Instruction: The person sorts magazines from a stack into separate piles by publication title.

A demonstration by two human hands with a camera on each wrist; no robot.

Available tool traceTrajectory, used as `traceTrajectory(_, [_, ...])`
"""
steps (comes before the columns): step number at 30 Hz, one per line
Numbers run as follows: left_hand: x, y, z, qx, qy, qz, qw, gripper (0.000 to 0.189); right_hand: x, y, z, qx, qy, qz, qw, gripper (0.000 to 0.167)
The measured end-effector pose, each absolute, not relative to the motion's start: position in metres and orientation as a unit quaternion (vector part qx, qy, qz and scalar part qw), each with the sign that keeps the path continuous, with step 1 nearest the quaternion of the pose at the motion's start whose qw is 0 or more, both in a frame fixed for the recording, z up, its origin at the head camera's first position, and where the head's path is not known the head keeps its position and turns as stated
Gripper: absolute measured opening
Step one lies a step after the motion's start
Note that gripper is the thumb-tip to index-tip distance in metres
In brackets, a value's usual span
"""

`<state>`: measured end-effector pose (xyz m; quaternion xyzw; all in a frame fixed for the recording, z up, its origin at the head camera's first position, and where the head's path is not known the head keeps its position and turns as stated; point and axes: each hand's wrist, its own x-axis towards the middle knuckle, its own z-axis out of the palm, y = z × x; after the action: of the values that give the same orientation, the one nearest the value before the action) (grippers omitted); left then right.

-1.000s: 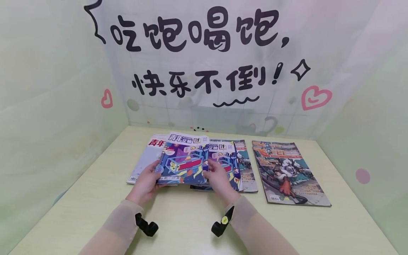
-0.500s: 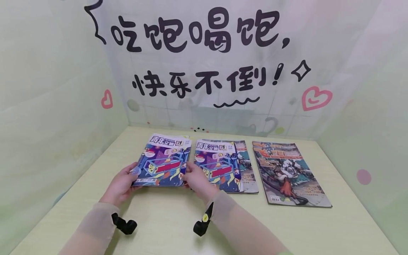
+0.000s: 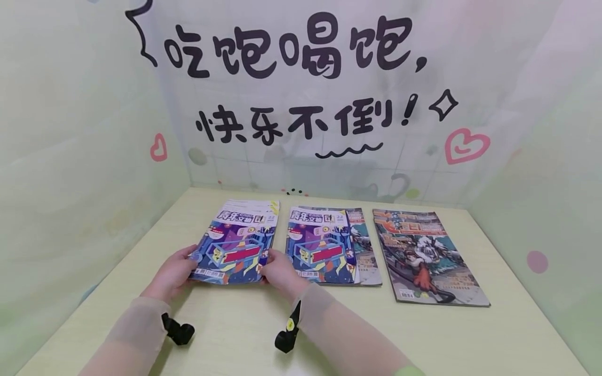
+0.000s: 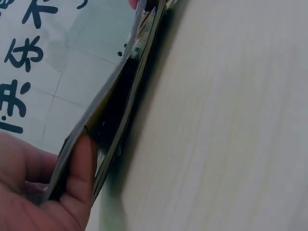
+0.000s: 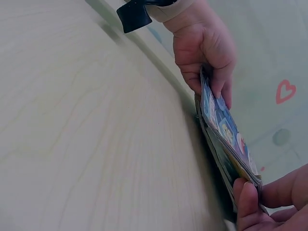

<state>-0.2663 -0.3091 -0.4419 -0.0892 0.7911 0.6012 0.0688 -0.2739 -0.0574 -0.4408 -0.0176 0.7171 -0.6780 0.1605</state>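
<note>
one pale worktop [image 3: 235, 334] is laid with a right magazine pile [image 3: 430, 258] near its right edge and a middle pile [image 3: 322, 248] toward its back edge. nearer the back left corner, over a left pile [image 3: 254, 206], a purple magazine [image 3: 235, 253] is pinched at its sides between thumb and fingers by the left hand [image 3: 174, 272] and right hand [image 3: 282, 272]. light, floppy, slick handling is judged likely, best steadied by both side edges.

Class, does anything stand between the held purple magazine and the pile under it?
Yes, fingers: the left hand and right hand each have some under the magazine, above the pile. Nothing else visible is in the way, though the gap looks dark.
</note>
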Motion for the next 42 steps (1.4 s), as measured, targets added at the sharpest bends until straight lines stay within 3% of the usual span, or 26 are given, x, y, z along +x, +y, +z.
traceTrajectory(14, [-0.264, -0.301, -0.427, -0.108, 0.917, 0.381, 0.046, 0.056, -0.276, -0.055, -0.429, -0.035, 0.821, -0.545, 0.165, 0.027])
traceTrajectory(26, [-0.266, -0.221, -0.403, -0.078, 0.896, 0.437, 0.024, 0.048, -0.279, -0.006, -0.415, -0.058, 0.850, -0.502, 0.148, 0.029])
traceTrajectory(34, [-0.272, -0.167, -0.415, -0.034, 0.884, 0.466, -0.003, 0.041, -0.284, 0.040, -0.424, -0.052, 0.854, -0.508, 0.100, 0.031])
traceTrajectory(42, [-0.275, -0.127, -0.422, -0.036, 0.861, 0.506, 0.018, 0.038, -0.288, 0.080, -0.433, -0.003, 0.838, -0.541, 0.071, 0.032])
